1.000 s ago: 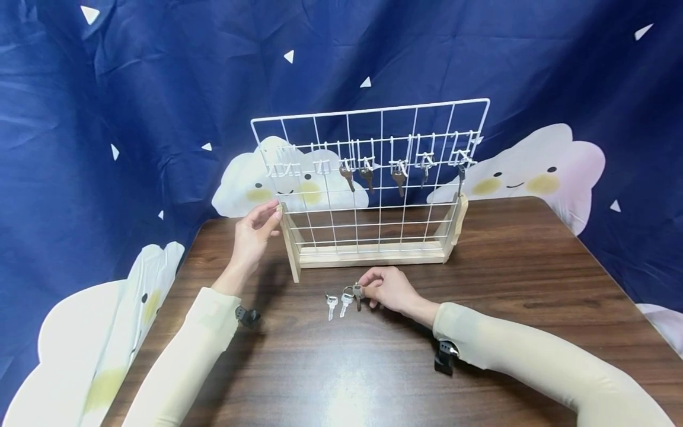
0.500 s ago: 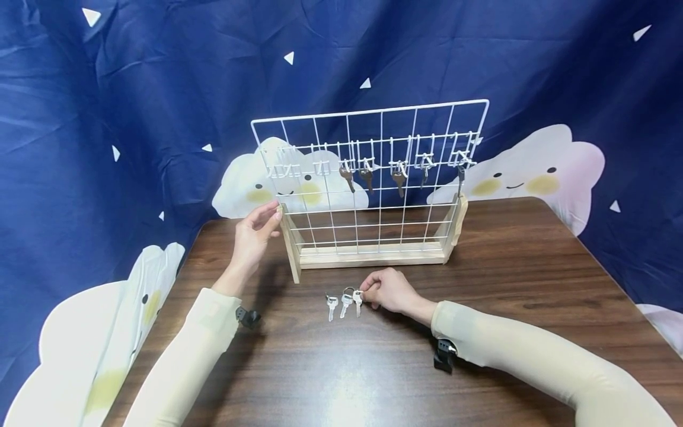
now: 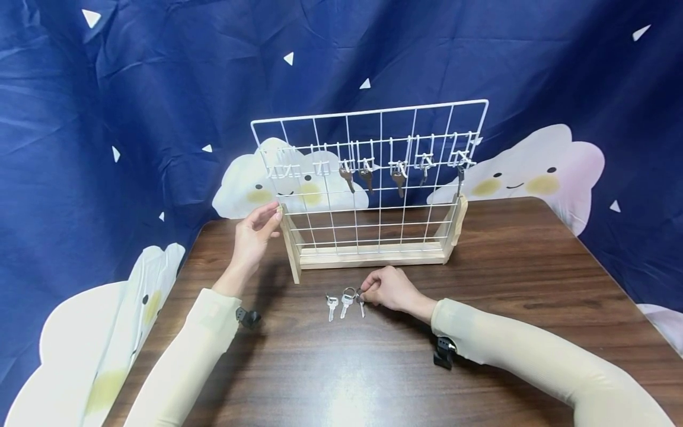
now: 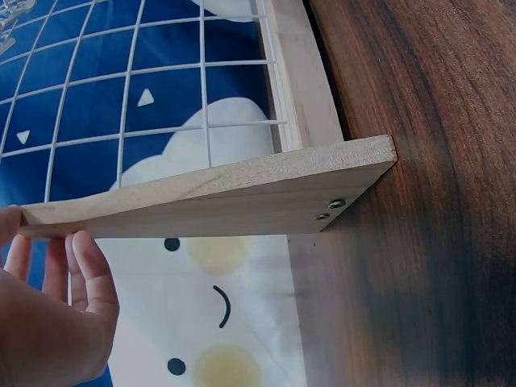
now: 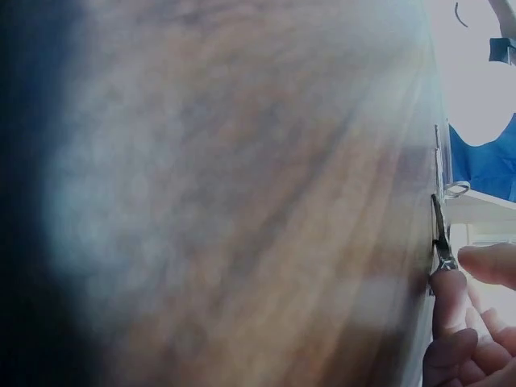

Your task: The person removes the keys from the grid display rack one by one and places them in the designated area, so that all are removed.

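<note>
My left hand (image 3: 252,237) pinches the top of the wooden side panel (image 3: 290,246) of a white wire grid rack (image 3: 368,112); in the left wrist view its fingers meet the panel's narrow end (image 4: 48,218). Low over the table, in front of the rack, my right hand (image 3: 392,289) pinches a small silver key (image 3: 363,307) by its head between thumb and fingers. In the right wrist view that key (image 5: 439,222) sticks out from the fingertips, close to the tabletop. Left of it lie two more silver keys, one (image 3: 346,303) with a ring and another (image 3: 332,307) farther left.
Several keys, such as a brown one (image 3: 399,177), hang from white hooks along the grid's middle and right. Hooks at the left (image 3: 283,169) bear no keys. A dark wooden table (image 3: 507,255) reaches back to a blue cloth (image 3: 341,53) with white clouds.
The key in my right hand has turned, its blade now tilted down to the right, and has shifted slightly right, away from the middle key. My left hand stays on the side panel.
</note>
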Tool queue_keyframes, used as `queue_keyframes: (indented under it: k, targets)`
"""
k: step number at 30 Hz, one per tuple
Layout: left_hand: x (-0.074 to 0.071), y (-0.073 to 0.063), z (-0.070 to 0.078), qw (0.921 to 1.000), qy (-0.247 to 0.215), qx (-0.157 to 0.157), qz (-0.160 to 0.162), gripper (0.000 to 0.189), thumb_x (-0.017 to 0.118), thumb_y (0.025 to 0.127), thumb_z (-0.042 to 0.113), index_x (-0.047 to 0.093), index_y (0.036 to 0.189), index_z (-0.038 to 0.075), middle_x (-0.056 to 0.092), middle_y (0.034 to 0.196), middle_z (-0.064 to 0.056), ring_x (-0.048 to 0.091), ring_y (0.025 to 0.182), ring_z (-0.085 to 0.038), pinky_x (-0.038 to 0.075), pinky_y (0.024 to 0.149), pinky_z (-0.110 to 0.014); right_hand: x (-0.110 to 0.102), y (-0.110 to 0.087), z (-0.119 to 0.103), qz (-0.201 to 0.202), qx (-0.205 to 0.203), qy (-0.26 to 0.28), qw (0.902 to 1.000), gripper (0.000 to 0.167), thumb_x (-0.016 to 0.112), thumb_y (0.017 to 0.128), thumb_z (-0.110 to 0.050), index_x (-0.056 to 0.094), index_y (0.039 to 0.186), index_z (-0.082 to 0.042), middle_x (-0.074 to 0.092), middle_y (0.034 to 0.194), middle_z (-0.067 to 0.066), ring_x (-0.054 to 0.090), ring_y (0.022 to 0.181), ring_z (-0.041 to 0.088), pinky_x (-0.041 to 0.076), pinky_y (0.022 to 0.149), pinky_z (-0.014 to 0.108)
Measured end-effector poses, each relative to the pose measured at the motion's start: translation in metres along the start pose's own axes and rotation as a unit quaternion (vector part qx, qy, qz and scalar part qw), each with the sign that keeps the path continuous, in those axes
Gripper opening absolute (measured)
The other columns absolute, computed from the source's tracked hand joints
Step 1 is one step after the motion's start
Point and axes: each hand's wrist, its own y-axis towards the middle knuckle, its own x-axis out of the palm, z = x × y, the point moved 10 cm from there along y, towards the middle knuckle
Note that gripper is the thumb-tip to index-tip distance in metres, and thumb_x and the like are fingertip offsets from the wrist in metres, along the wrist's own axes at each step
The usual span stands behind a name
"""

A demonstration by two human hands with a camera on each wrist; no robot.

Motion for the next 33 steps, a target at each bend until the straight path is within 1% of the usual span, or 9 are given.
queue_keyframes:
  k: [3,10,15,18,22,24,27,33]
  targets:
    - [0.0001,-0.0003,0.0,1.0,0.0,-0.001,0.0,0.042,0.07,0.094,0.025,0.063,0.133,0.008,0.064,0.135,-0.017,0.067,0.104,-0.005,0.063,0.089,-0.044,-0.0013,-0.0007,-0.0015,-0.001,-0.006,-0.002,1.0,0.012,0.084,0.077,-0.024,0.076,0.084,-0.018,0.075,0.072,-0.009,0.065,0.053,0.006,0.054,0.066,0.024]
    - [0.0005,-0.0002,-0.0001,1.0,-0.002,0.0,0.0,0.042,0.071,0.094,0.024,0.063,0.132,0.009,0.064,0.135,-0.017,0.067,0.104,-0.005,0.064,0.082,-0.032,-0.0013,-0.0023,-0.0062,-0.012,-0.029,-0.009,0.9995,0.011,0.082,0.078,-0.023,0.077,0.086,-0.016,0.076,0.074,-0.007,0.065,0.053,0.006,0.054,0.062,0.023]
    - [0.0002,0.0,0.0005,1.0,0.001,0.002,0.002,0.042,0.071,0.094,0.025,0.064,0.132,0.009,0.064,0.134,-0.017,0.067,0.103,-0.005,0.064,0.081,-0.031,-0.0028,-0.0025,-0.0058,-0.009,-0.037,-0.033,0.9988,0.01,0.08,0.079,-0.022,0.078,0.087,-0.018,0.076,0.074,-0.009,0.063,0.053,0.002,0.054,0.067,0.022]
    - [0.0002,0.0002,0.0004,1.0,0.0,0.002,0.003,0.041,0.071,0.094,0.024,0.064,0.132,0.008,0.065,0.134,-0.017,0.067,0.103,-0.005,0.064,0.082,-0.032,-0.0029,-0.0024,-0.0047,-0.01,-0.036,-0.037,0.9986,0.009,0.08,0.079,-0.023,0.078,0.086,-0.019,0.076,0.073,-0.01,0.062,0.054,0.001,0.053,0.068,0.022]
    - [0.0005,0.0004,0.0003,1.0,-0.001,0.002,0.002,0.042,0.071,0.094,0.024,0.064,0.132,0.008,0.064,0.135,-0.018,0.067,0.103,-0.005,0.064,0.08,-0.029,-0.0025,-0.0024,-0.0046,-0.012,-0.038,-0.028,0.9988,0.007,0.08,0.08,-0.022,0.077,0.086,-0.019,0.075,0.072,-0.01,0.063,0.053,0.002,0.054,0.065,0.021]
    - [0.0006,0.0006,-0.0002,1.0,-0.004,0.001,0.003,0.042,0.071,0.094,0.024,0.064,0.132,0.008,0.064,0.135,-0.018,0.067,0.103,-0.005,0.064,0.079,-0.028,-0.0023,-0.0026,-0.0049,-0.013,-0.039,-0.017,0.999,0.007,0.079,0.08,-0.021,0.077,0.086,-0.018,0.074,0.071,-0.01,0.064,0.052,0.005,0.055,0.062,0.021]
    - [0.0004,0.0008,-0.0004,1.0,-0.006,0.003,0.006,0.041,0.071,0.094,0.023,0.064,0.131,0.007,0.064,0.134,-0.017,0.067,0.103,-0.005,0.064,0.079,-0.029,-0.0031,-0.0031,-0.0062,-0.014,-0.04,-0.002,0.9991,0.007,0.079,0.08,-0.019,0.076,0.086,-0.016,0.073,0.069,-0.008,0.065,0.052,0.009,0.056,0.057,0.022]
    - [-0.0003,0.0018,-0.0009,0.9999,-0.009,0.004,0.009,0.041,0.07,0.094,0.024,0.064,0.131,0.007,0.065,0.133,-0.017,0.067,0.104,-0.006,0.064,0.084,-0.037,-0.0066,-0.0035,-0.0087,-0.022,-0.029,0.017,0.9992,0.006,0.077,0.083,-0.018,0.076,0.089,-0.015,0.072,0.068,-0.004,0.067,0.051,0.017,0.058,0.052,0.024]
